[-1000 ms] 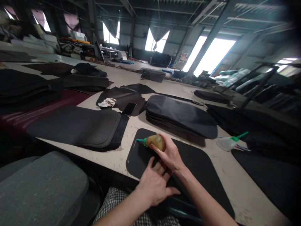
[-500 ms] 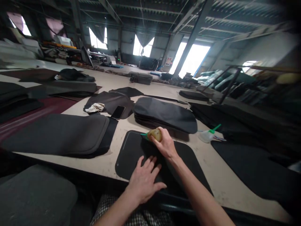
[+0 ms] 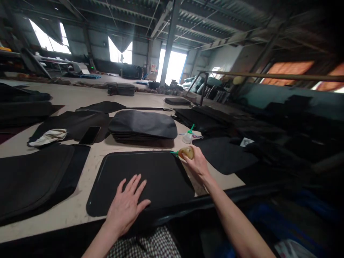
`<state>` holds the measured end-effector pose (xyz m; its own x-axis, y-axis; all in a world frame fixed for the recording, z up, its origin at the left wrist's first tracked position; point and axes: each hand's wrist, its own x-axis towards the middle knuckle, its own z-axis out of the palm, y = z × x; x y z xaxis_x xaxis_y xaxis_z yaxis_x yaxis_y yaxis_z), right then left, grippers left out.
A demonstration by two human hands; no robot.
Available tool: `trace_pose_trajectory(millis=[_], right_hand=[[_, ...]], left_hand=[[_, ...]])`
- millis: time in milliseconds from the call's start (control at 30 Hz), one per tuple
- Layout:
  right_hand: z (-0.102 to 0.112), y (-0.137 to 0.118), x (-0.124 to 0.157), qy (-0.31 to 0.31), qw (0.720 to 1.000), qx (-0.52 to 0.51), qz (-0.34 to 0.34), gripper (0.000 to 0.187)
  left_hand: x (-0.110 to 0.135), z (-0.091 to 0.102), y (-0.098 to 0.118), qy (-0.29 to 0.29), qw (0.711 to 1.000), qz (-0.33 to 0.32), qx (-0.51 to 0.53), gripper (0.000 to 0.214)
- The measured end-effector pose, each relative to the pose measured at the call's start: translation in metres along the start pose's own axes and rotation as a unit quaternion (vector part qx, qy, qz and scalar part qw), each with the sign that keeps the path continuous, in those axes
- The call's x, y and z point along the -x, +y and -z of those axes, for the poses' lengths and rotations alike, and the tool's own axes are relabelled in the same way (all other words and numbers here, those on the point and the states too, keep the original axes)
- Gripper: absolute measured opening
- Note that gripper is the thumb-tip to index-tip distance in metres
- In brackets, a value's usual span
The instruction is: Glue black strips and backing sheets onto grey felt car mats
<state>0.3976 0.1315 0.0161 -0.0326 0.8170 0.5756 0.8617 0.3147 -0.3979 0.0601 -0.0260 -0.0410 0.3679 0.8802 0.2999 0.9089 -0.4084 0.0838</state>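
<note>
A flat black rounded panel (image 3: 150, 172) lies on the table in front of me. My left hand (image 3: 126, 206) rests flat on its near edge, fingers spread and empty. My right hand (image 3: 197, 165) is closed around a small brownish squeeze bottle (image 3: 186, 153) with a green nozzle. The nozzle points left at the panel's far right corner.
A stack of black panels (image 3: 142, 125) sits just behind. A clear squeeze bottle with a green nozzle (image 3: 188, 136) stands to its right. A phone (image 3: 89, 135) and a white rag (image 3: 48, 137) lie at the left, a padded black piece (image 3: 32, 179) at near left, more black pieces (image 3: 223, 156) at the right.
The right hand has carried the bottle from the panel's far left corner along the far edge to the right corner. The left hand stayed flat on the panel. My view turned right.
</note>
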Motion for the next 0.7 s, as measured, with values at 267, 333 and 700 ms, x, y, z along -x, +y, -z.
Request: trace_pose_trajectory(millis=[267,333,700], right_hand=[[0.037,0.007,0.026,-0.013,0.999,0.026,-0.014,0.046],[0.052,0.008,0.035,-0.023,0.999,0.02,-0.011,0.044],[0.134,0.006,0.12,-0.063,0.991,-0.066,-0.102,0.048]], left_hand=[[0.001,-0.005,-0.002,-0.005,0.999,-0.01,-0.031,0.062],[0.001,-0.005,-0.001,-0.007,0.999,-0.009,-0.034,0.062],[0.001,-0.002,0.0,-0.017,1.0,-0.005,-0.025,0.062]])
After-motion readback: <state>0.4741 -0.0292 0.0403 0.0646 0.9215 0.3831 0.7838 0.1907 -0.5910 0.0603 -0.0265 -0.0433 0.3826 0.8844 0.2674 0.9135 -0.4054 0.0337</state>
